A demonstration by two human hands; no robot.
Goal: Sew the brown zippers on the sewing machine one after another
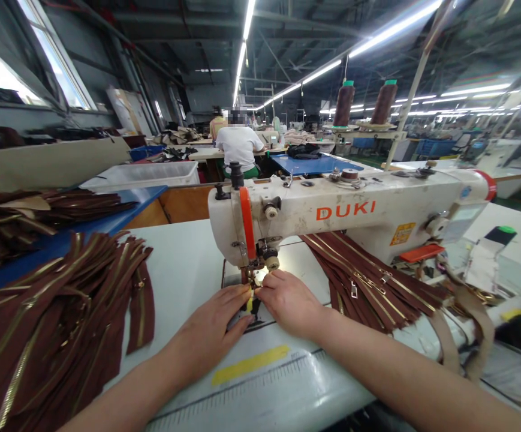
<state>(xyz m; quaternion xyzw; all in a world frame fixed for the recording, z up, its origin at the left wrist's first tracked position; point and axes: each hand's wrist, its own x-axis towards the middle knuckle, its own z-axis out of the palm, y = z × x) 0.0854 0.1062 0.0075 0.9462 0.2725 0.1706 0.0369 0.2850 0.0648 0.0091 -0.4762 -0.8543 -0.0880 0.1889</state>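
Note:
Both my hands meet at the needle area of a white sewing machine [300, 207] with an orange stripe. My left hand [213, 321] lies palm down on the left of the needle plate, its fingertips close to the presser foot and its thumb lower down. My right hand [289, 300] has its fingers bent together just right of the foot. Whatever lies under the fingertips is too small and covered to make out. Brown zippers [363, 279] with gold teeth spread under the machine arm at the right. More brown zippers [57, 318] are heaped at the left of the table.
A yellow tape strip [251, 365] and a printed ruler run along the table's front. Further zippers [21, 219] lie on a blue surface at the far left, near a white tub [143, 175]. Two thread cones [343, 103] stand behind the machine. A person in white [238, 144] sits ahead.

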